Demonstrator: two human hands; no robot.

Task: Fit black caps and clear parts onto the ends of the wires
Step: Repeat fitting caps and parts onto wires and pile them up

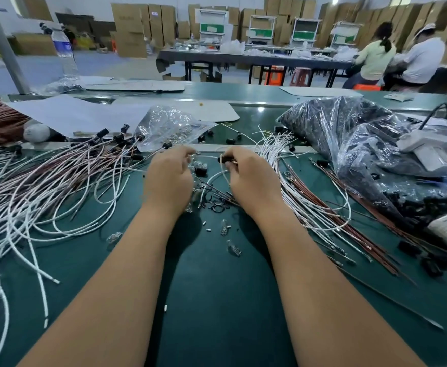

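A: Two hands meet over the middle of the green worktop. What is each one doing?

B: The right hand has its fingers curled round a black cap, with a white wire looping down and back under the palm. The left hand is curled as well, fingertips toward the cap, but what it pinches is hidden behind its own fingers; it may be a clear part, I cannot tell.

A: Where are the loose parts?

B: Just between and beneath the hands lies a small clutter of black caps and rings. Nearer the viewer, a few clear bulbs lie apart on the mat.

A: And the wires?

B: A big tangle of white and reddish wires spreads on the left, many with black caps already on their far ends. A second bundle of bare-ended wires fans out on the right, just beside the right hand.

A: Any bags?

B: A clear bag lies far of the left hand, and a large bag of black parts sits at far right. Farther back, a water bottle stands at left.
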